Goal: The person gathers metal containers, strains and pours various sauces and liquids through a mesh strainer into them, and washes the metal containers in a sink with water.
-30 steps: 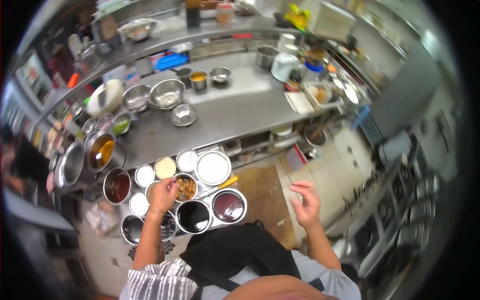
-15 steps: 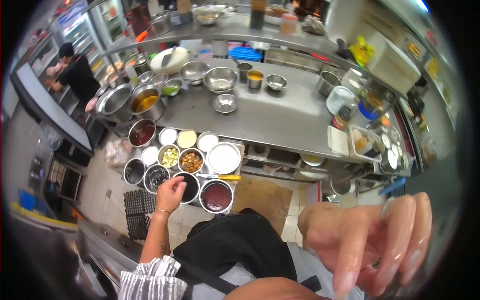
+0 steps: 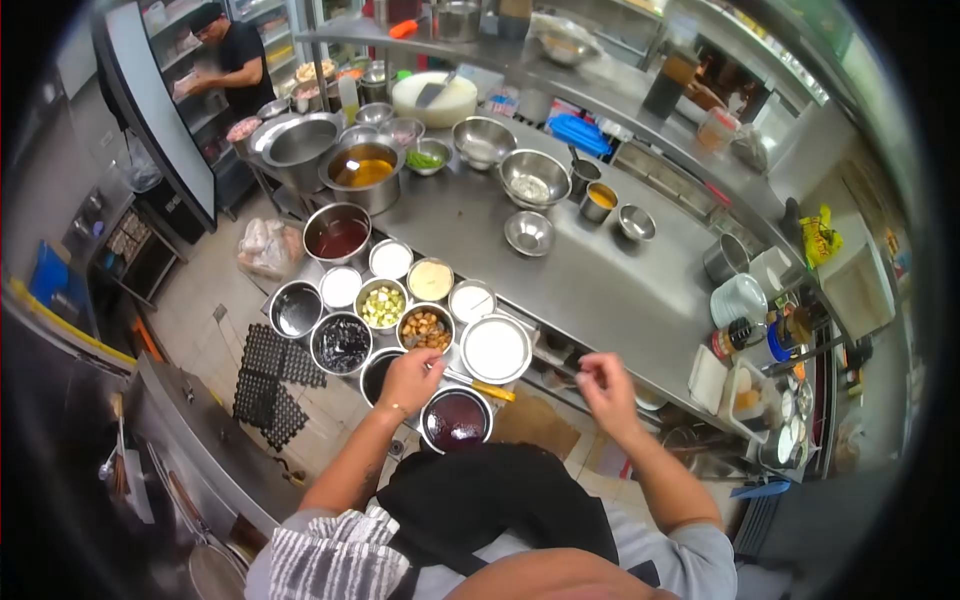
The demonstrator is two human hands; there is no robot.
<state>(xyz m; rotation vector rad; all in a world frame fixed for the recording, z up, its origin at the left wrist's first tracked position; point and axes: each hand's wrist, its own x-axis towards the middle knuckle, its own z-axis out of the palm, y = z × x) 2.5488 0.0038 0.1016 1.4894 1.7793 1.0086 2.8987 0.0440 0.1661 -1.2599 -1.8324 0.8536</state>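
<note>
Both hands over the pots, contents already in place

Landmark: the big white pot (image 3: 528, 360), in the cluster beside the counter (image 3: 600, 270).

Progress, my judgement: the prep looks well along. Cubes are cut and sauces sit in their pots. No pot is lifted, nothing is being scooped. Amount left: cannot tell from here.

My left hand (image 3: 408, 380): left of the big white pot, over the dark pot (image 3: 363, 380), fingers bent. They are close to the metal end of the tongs (image 3: 492, 391); whether they grip or touch it, cannot tell. My right hand (image 3: 608, 395): right of the big white pot, raised, fingers loosely curled, nothing seen in it.

Tongs: at the near side of the big white pot, between it and the red sauce (image 3: 458, 420). Yellow handle points right; metal end runs left toward my fingers.

Looks: brown cubes (image 3: 425, 328), just left of the big white pot, glossy and uneven. Green cubes (image 3: 382, 305), farther left, pale with green edges. Red sauce deep, dark, shiny. Black sauce (image 3: 342, 343), well left, glossy and streaked. Cream mix (image 3: 430, 280), beyond the brown cubes, pale yellow, smooth-looking.

Co-worker (image 3: 240, 65), far left beyond the big white pot, apart from my hands.
</note>
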